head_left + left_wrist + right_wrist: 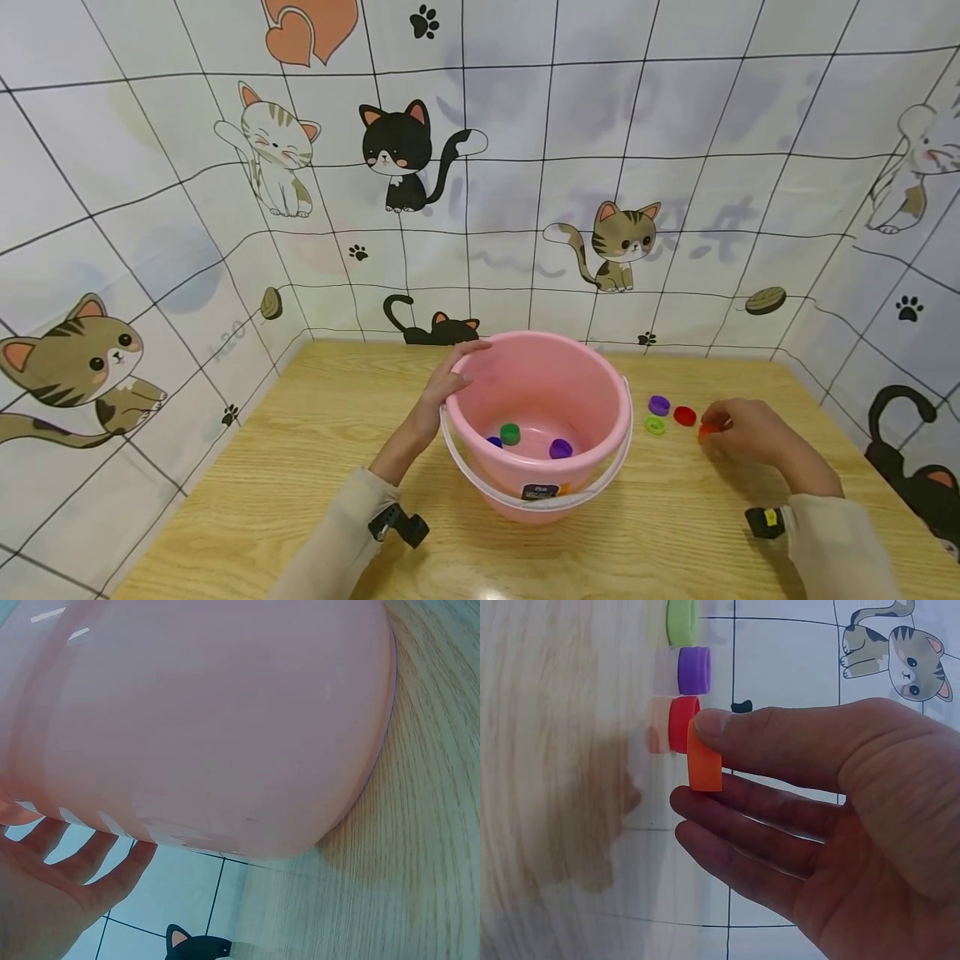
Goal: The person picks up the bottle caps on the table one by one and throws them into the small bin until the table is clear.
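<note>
A pink bucket [536, 492] with a white handle [558, 502] stands on the table. My left hand [438, 396] holds its left rim; in the left wrist view several fingers [120, 874] lie against the outer wall [217, 735]. Inside the bucket are a green cap [510, 433], a purple cap [560, 449] and a partly hidden blue cap [494, 442]. To the right of the bucket, my right hand [753, 429] pinches an orange bottle cap [705, 765] between thumb and fingers, low over the table.
Close to my right hand lie a red cap [685, 415], a purple cap [658, 405] and a lime-green cap [656, 426]. A cat-printed tile-pattern sheet [510, 192] encloses the wooden table [360, 392] at the back and both sides.
</note>
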The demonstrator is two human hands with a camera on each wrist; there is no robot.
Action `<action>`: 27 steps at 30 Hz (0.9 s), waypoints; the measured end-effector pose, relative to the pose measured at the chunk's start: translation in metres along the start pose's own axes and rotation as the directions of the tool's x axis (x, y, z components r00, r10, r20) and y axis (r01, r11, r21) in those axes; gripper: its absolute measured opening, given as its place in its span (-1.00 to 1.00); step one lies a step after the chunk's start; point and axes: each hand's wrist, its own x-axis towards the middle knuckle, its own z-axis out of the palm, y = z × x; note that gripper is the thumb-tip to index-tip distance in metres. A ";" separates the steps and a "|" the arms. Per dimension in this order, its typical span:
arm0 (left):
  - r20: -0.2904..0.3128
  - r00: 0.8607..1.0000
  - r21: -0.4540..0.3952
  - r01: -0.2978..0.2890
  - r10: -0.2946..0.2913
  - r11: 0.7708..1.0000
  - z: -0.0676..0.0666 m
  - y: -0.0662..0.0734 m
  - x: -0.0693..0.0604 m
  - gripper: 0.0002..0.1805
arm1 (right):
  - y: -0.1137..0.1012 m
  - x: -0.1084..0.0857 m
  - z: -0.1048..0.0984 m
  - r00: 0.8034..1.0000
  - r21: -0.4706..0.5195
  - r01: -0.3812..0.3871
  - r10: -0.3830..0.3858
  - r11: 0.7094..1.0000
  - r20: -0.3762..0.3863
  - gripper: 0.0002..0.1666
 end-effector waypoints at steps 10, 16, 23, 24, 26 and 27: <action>-0.002 1.000 -0.001 -0.014 0.014 1.000 -0.001 -0.001 0.000 -0.36 | -0.008 -0.002 -0.002 0.999 0.002 0.044 -0.044 0.999 -0.016 -0.67; 0.003 1.000 -0.005 -0.019 0.019 1.000 -0.001 0.000 0.001 -0.36 | -0.017 -0.003 -0.010 0.999 0.010 0.031 -0.030 0.999 -0.013 -0.73; -0.006 1.000 0.015 -0.018 0.018 1.000 -0.001 -0.001 0.000 -0.36 | -0.023 -0.004 -0.012 0.999 0.010 0.033 -0.033 0.999 -0.014 -0.71; -0.008 1.000 0.018 -0.016 0.016 1.000 -0.001 -0.001 0.000 -0.36 | -0.023 -0.004 -0.012 0.999 0.007 0.033 -0.033 0.999 -0.014 -0.70; -0.009 1.000 0.021 -0.013 0.013 1.000 -0.001 -0.001 0.000 -0.36 | -0.024 -0.004 -0.013 0.999 0.004 0.031 -0.031 1.000 -0.014 -0.70; -0.008 1.000 0.022 -0.013 0.014 1.000 -0.001 -0.001 0.000 -0.36 | -0.024 -0.004 -0.013 0.999 0.003 0.031 -0.031 1.000 -0.013 -0.69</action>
